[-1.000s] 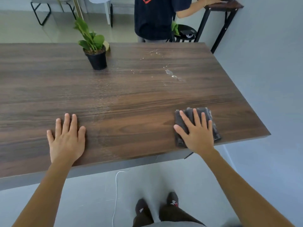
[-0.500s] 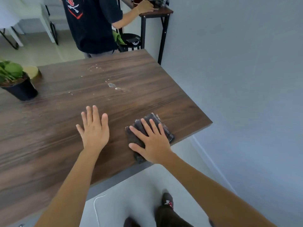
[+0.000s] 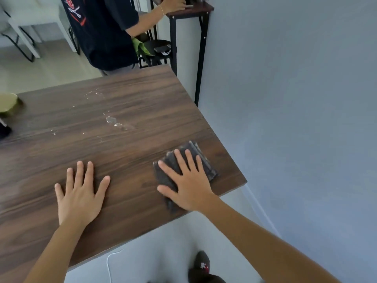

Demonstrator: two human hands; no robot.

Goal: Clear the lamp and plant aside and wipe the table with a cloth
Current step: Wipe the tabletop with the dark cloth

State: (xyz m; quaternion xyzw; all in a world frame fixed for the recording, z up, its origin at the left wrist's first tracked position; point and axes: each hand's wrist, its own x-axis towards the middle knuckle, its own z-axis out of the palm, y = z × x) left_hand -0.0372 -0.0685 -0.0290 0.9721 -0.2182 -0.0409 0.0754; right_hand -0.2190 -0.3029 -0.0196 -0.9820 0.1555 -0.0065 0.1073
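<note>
Right hand: the right hand point(image 3: 190, 187) is laid flat, fingers spread, palm down on the cloth point(image 3: 184, 172); nothing is gripped.
Cloth: a dark folded cloth is seen near the table's right corner, its far end showing beyond the fingertips at 12 o'clock; its near part is hidden under the palm.
Left hand: the left hand point(image 3: 80, 196) is pressed flat and open on the bare table point(image 3: 130, 94), at 9 o'clock from the cloth and apart from it.
Spill: water drops point(image 3: 111, 120) are scattered on the wood at 11 o'clock from the right hand, well apart from the cloth.
Cut off: at the left edge only a dark sliver of a pot point(image 3: 4, 129) and a yellowish disc point(image 3: 9, 101) are seen; the plant itself cannot be made out. No part of the pot can be read.
Bystander: a person point(image 3: 102, 31) in a dark shirt is cut off by the top edge, at 12 o'clock beyond the table; a red and white print is partly shown, not readable.
Side table: a hand is rested on a narrow side table point(image 3: 189, 12) at 1 o'clock.
Below: a shoe point(image 3: 202, 264) and a white cable point(image 3: 110, 264) are seen on the floor.
</note>
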